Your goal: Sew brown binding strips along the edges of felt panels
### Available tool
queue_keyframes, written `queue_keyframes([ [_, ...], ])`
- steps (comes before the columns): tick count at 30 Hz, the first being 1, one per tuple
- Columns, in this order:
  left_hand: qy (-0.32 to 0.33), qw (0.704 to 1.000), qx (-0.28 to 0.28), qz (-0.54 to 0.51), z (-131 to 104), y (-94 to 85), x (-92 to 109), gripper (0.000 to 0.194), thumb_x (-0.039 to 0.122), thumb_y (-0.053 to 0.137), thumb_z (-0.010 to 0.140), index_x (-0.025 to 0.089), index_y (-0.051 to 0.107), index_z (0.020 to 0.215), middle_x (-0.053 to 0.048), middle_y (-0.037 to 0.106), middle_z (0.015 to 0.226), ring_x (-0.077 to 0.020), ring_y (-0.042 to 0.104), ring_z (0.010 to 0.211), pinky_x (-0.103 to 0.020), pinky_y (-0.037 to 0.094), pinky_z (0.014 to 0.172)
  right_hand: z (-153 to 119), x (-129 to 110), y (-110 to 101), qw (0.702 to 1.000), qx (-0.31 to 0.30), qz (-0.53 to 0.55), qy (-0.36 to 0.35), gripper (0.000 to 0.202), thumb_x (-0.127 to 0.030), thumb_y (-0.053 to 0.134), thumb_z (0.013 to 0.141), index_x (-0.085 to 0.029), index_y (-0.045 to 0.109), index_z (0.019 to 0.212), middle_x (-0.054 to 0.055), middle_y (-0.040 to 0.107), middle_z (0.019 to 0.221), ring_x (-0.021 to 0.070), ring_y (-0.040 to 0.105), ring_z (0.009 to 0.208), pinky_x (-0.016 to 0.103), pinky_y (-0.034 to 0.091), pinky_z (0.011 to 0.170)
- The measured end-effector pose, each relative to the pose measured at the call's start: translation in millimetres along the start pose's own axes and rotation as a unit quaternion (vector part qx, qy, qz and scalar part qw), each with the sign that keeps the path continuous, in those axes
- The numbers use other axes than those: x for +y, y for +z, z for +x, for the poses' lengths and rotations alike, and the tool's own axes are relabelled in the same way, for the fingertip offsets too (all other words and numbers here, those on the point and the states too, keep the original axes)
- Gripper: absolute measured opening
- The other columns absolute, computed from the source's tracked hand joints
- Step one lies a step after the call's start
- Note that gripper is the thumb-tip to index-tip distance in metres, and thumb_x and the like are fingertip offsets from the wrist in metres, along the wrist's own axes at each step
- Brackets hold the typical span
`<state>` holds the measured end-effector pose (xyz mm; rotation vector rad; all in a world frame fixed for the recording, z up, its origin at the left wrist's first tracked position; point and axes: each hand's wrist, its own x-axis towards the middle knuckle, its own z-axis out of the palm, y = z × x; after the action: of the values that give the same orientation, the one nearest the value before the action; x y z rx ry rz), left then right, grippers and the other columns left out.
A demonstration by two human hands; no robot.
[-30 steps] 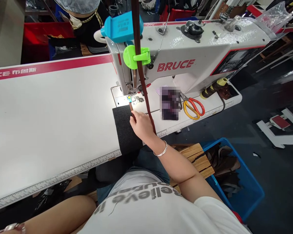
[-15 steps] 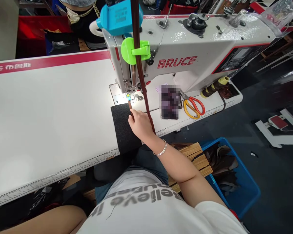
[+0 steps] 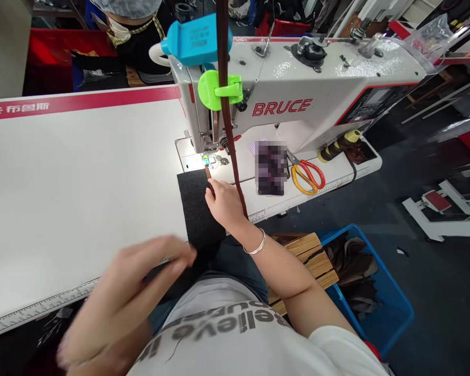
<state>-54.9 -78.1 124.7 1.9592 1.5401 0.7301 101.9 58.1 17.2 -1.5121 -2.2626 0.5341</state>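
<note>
My right hand (image 3: pixel 227 204) is closed around a thin brown strip (image 3: pixel 209 173) that runs to the presser foot of the white sewing machine (image 3: pixel 282 99). Beneath the strip lies a black fabric piece (image 3: pixel 198 209), flat on the table and hanging over its front edge. A long brown strip (image 3: pixel 229 130) comes down from above, past a green clip, to the right hand's wrist side. My left hand (image 3: pixel 141 287), smeared by motion, is raised over the table's front edge, left of the fabric's lower corner. Whether its fingertips hold anything is unclear.
Right of the needle lie a pixelated flat item (image 3: pixel 271 168), scissors (image 3: pixel 307 175) with orange and yellow handles, and a thread cone (image 3: pixel 340 145). A blue bin (image 3: pixel 391 292) with dark pieces stands beside a wooden stool (image 3: pixel 309 256). Another person (image 3: pixel 131 31) is behind the table.
My left hand has come into view from the lower left, moving over the table edge. The right hand stays on the strip. The view has shifted slightly.
</note>
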Motion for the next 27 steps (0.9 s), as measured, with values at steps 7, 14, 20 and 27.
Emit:
queue_keyframes([
  [7, 0.065, 0.985, 0.104, 0.119, 96, 67.9, -55, 0.033, 0.014, 0.030, 0.093, 0.014, 0.051, 0.119, -0.013, 0.056, 0.119, -0.0246, 0.052, 0.112, -0.041, 0.047, 0.096, 1, -2, -1, 1.000, 0.001, -0.014, 0.007, 0.026, -0.024, 0.039, 0.096, -0.019, 0.058, 0.114, 0.005, 0.066, 0.088, 0.0208, 0.062, 0.083, 0.032, 0.046, 0.078],
  [14, 0.054, 0.981, 0.073, 0.174, 106, 96.2, -79, 0.040, 0.013, 0.029, 0.094, 0.009, 0.043, 0.131, -0.018, 0.048, 0.134, -0.0315, 0.036, 0.134, -0.054, 0.033, 0.110, 1, -2, -4, 1.000, 0.002, 0.003, 0.008, 0.026, -0.024, 0.038, 0.097, -0.019, 0.060, 0.111, 0.006, 0.067, 0.093, 0.0197, 0.062, 0.085, 0.030, 0.046, 0.078],
  [20, 0.026, 0.980, 0.081, 0.179, 103, 101.6, -79, 0.041, 0.015, 0.029, 0.095, 0.012, 0.042, 0.134, -0.016, 0.046, 0.138, -0.0316, 0.032, 0.138, -0.052, 0.032, 0.113, 2, 0, -2, 0.999, 0.024, 0.035, 0.005, 0.031, -0.021, 0.038, 0.096, -0.017, 0.061, 0.117, 0.008, 0.069, 0.100, 0.0201, 0.063, 0.094, 0.030, 0.047, 0.081],
  [27, -0.009, 0.981, 0.068, 0.180, 103, 98.8, -74, 0.045, 0.017, 0.029, 0.096, 0.014, 0.038, 0.140, -0.012, 0.044, 0.143, -0.0300, 0.031, 0.139, -0.050, 0.030, 0.114, 0, 0, -2, 0.999, 0.021, 0.037, 0.020, 0.032, -0.020, 0.039, 0.095, -0.016, 0.063, 0.116, 0.008, 0.070, 0.099, 0.0213, 0.065, 0.091, 0.032, 0.048, 0.079],
])
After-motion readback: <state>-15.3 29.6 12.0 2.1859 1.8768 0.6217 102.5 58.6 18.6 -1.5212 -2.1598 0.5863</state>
